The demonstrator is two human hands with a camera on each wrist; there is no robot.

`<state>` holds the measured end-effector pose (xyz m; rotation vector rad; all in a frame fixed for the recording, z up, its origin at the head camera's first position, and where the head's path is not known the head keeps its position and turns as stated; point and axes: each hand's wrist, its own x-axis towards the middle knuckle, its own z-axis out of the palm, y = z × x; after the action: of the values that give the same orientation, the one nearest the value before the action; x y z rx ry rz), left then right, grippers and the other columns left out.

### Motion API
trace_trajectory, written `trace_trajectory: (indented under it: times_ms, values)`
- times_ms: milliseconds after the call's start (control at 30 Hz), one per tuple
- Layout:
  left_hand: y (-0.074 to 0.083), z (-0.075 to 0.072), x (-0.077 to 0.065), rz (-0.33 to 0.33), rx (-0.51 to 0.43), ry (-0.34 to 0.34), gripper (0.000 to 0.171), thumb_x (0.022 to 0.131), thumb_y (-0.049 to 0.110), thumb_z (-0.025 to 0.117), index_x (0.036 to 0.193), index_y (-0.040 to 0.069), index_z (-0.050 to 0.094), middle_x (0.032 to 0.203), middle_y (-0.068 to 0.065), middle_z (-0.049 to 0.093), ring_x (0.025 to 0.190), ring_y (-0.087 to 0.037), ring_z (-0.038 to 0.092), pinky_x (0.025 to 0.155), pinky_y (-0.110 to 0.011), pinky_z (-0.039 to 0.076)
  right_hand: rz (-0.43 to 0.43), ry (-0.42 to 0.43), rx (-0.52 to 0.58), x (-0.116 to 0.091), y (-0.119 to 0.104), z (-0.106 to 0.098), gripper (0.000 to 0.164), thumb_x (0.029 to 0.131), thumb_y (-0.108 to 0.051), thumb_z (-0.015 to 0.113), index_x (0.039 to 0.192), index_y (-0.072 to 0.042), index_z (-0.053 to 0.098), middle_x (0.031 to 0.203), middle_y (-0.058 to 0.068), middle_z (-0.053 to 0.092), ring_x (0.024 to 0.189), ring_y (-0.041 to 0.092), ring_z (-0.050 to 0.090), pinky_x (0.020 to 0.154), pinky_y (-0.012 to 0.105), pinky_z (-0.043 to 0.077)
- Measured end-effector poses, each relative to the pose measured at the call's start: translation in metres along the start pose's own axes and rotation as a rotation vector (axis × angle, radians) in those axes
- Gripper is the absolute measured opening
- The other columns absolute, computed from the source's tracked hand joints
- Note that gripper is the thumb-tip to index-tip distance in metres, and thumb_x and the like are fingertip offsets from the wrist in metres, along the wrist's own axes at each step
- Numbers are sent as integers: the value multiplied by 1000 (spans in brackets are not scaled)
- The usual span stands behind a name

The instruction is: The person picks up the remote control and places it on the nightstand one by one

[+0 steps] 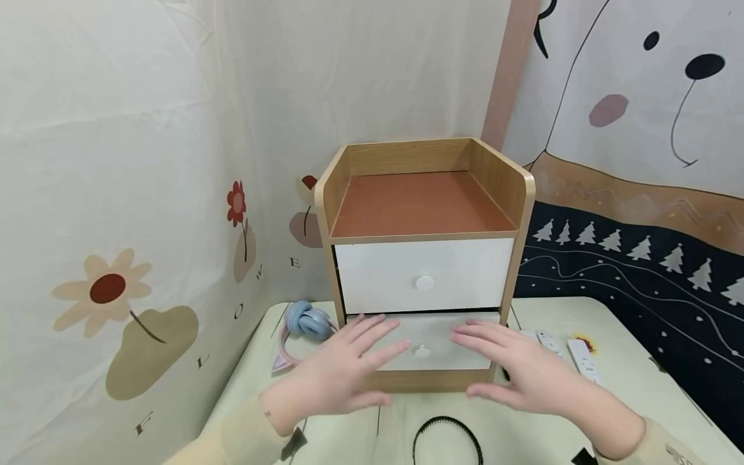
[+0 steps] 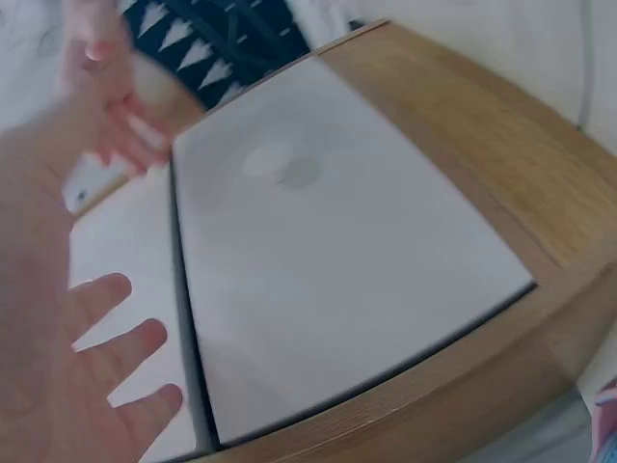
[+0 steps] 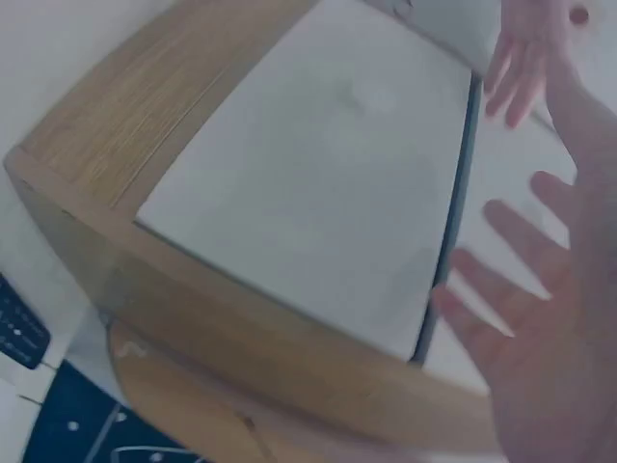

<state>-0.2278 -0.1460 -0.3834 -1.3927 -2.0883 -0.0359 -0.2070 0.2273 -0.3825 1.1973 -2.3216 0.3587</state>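
Note:
A small wooden cabinet with a brown top surface and raised sides stands in the middle of the head view. Its white upper drawer and lower drawer are closed, each with a round white knob. My left hand is held before the lower drawer's left side, fingers spread and nearly straight. Mirroring it on the right, my right hand has its fingers extended too. Neither hand holds anything. Both wrist views show spread fingers near the drawer fronts; whether they touch cannot be told.
A black toothed headband lies on the pale table in front of the cabinet. Left of the cabinet are a blue knotted item and a pink band with a lilac triangle. White power strips lie to the right. Printed cloth hangs behind.

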Motion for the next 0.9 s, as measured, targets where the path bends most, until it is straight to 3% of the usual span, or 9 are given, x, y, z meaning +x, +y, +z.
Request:
trace_trajectory:
  times_ms: [133, 233, 367, 500, 667, 767, 833, 900]
  values:
    - [-7, 2, 2, -54, -46, 223, 76, 93, 37, 87, 158, 12, 57, 151, -17, 64, 134, -31, 67, 110, -48, 61, 26, 248, 56, -8, 17, 4, 46, 96, -29, 87, 137, -13, 76, 133, -3, 78, 121, 14, 73, 112, 10, 50]
    - [-10, 4, 1, -139, -46, 374, 54, 104, 29, 72, 152, 7, 62, 139, -15, 67, 118, -28, 69, 99, -40, 63, 113, 395, 46, -20, 30, 8, 40, 89, -9, 87, 128, -9, 79, 119, 3, 82, 110, 13, 75, 109, 4, 47]
    - [-12, 9, -5, -297, -14, 505, 45, 111, 32, 56, 146, 5, 66, 132, -17, 66, 107, -27, 67, 82, -36, 60, 338, 469, -21, -44, 47, 16, 46, 83, 4, 84, 128, -9, 78, 116, 5, 81, 103, -3, 67, 97, 0, 48]
    - [-12, 18, -10, -450, -47, 594, 42, 104, 18, 63, 142, 1, 65, 136, -26, 60, 96, -25, 65, 73, -29, 57, 535, 472, -38, -73, 61, 30, 41, 89, 1, 80, 129, -6, 76, 119, 9, 79, 102, -23, 54, 88, -2, 45]
    - [-10, 20, -12, -678, -164, 577, 67, 94, 2, 71, 158, 4, 51, 149, -27, 52, 98, -24, 67, 73, -30, 63, 754, 454, -32, -105, 74, 47, 35, 98, -7, 76, 132, -4, 74, 124, 16, 78, 101, -37, 38, 82, -2, 42]
    - [-8, 18, -10, -757, -181, 525, 82, 95, 2, 71, 170, 8, 37, 147, -24, 55, 96, -24, 69, 71, -34, 65, 894, 446, -41, -122, 78, 55, 34, 102, -12, 71, 134, -2, 73, 128, 20, 76, 98, -38, 31, 77, -1, 40]
    - [-9, 17, -7, -778, -180, 505, 88, 96, 3, 71, 174, 10, 30, 144, -23, 59, 93, -23, 69, 71, -34, 64, 981, 437, -43, -132, 79, 59, 35, 103, -13, 68, 135, -1, 72, 130, 23, 74, 97, -31, 39, 74, -2, 37]
    - [-10, 17, -5, -790, -177, 495, 90, 96, 2, 70, 175, 10, 27, 143, -22, 61, 91, -22, 69, 71, -35, 64, 1061, 394, -48, -142, 80, 63, 37, 104, -16, 66, 137, 1, 70, 132, 26, 72, 98, -12, 55, 71, -2, 34]
